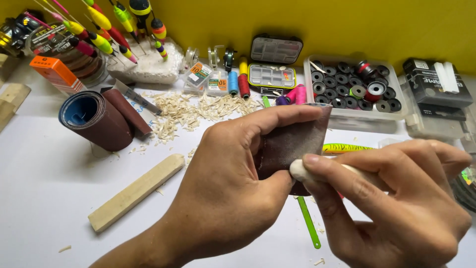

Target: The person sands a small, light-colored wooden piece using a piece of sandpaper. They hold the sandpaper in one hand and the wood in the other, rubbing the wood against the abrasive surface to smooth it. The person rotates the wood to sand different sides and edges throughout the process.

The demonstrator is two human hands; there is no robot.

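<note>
Item: my left hand (225, 183), pinching a folded dark sandpaper sheet (292, 141) between thumb and fingers. 
Item: my right hand (396, 203), fingers closed around a pale rounded wooden piece (302, 170), its tip pressed against the sandpaper, above the desk (44, 183). 
Nearby: wooden stick (136, 191), sandpaper roll (94, 119), shavings (198, 109). 
Risk, as I judge it: uneven pressure could flatten the rounded tip; a slip would scrape my thumb.

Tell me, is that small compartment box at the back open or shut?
Open. The compartment box has its dark lid tipped up against the yellow wall, so its little divided trays show.
</note>
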